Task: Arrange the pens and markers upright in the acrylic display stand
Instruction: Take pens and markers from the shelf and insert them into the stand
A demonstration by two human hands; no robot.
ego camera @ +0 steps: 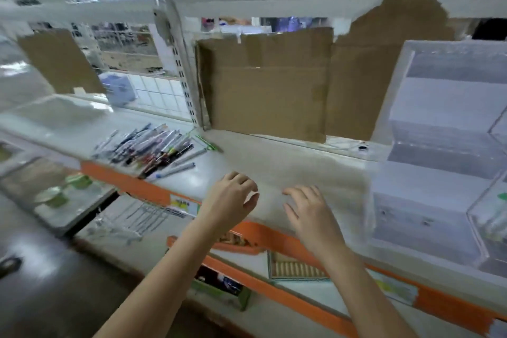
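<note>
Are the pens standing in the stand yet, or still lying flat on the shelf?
Lying flat. The pens sit in a loose pile on the shelf, left of both hands; the stand's visible tiers look empty.

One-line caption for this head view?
Both hands, left and right, hover empty between pen pile and acrylic stand.
</note>
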